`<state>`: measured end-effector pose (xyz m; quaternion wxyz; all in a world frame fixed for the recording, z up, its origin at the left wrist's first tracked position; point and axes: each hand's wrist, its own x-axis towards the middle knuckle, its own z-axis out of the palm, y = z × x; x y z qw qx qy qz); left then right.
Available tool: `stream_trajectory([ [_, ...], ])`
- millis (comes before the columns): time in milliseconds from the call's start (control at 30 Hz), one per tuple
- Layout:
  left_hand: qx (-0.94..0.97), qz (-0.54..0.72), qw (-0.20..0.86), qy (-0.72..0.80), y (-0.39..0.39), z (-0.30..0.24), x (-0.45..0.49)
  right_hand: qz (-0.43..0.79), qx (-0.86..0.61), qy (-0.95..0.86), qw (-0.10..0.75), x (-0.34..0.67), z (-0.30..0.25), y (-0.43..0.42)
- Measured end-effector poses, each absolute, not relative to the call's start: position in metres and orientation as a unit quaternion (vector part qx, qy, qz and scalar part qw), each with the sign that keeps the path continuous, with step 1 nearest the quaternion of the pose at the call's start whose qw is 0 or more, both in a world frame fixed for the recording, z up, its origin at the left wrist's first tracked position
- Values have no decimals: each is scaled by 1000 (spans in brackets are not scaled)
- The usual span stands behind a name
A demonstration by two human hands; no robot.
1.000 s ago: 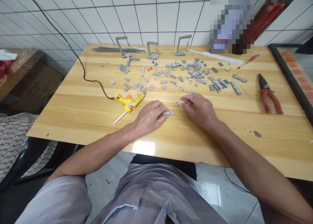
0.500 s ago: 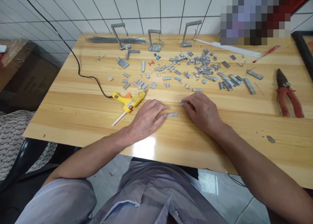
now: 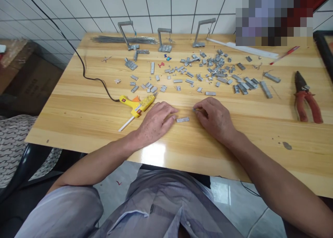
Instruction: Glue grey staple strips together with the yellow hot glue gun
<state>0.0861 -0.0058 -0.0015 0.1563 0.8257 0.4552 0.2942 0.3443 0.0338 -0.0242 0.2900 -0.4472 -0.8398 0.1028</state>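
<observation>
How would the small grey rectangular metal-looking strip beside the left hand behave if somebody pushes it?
The grey rectangular metal-looking strip would probably slide rather than roll, since it lies flat on the glossy light-brown wooden table. It is perhaps light, being small and thin-looking. It also seems stiff, as its edges look straight.

Nothing is reading clearly here: the yellow glue gun (image 3: 145, 104) is showing a small white label (image 3: 138, 108) and dark red labels (image 3: 139, 112), the brown cardboard box (image 3: 28, 71) is carrying faint print (image 3: 39, 86), all blurring past reading.
</observation>
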Motion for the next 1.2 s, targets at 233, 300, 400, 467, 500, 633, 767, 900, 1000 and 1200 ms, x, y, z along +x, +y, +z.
stream_trajectory([
  [233,830,303,148,444,-4,-5,86,113,-456,-839,276,350,-21,30],
  [300,832,297,149,444,-4,-5,86,99,-456,-839,279,349,-24,30],
  [400,836,288,149,443,-4,-5,85,83,-452,-844,276,347,-27,29],
  [467,838,289,145,439,-5,-5,85,81,-459,-842,273,346,-27,28],
  [500,839,290,144,438,-5,-5,85,82,-462,-840,273,346,-26,28],
  [633,842,293,140,431,-5,-6,85,102,-463,-841,263,347,-22,27],
  [767,845,303,136,419,-4,-6,85,122,-477,-833,252,349,-22,30],
  [900,846,309,129,415,-4,-6,86,171,-493,-803,289,347,-16,31],
  [1000,842,344,121,397,-7,-4,89,268,-494,-759,329,340,-3,21],
  [1200,853,395,107,325,-15,-1,98,530,-441,-640,338,323,16,3],
])
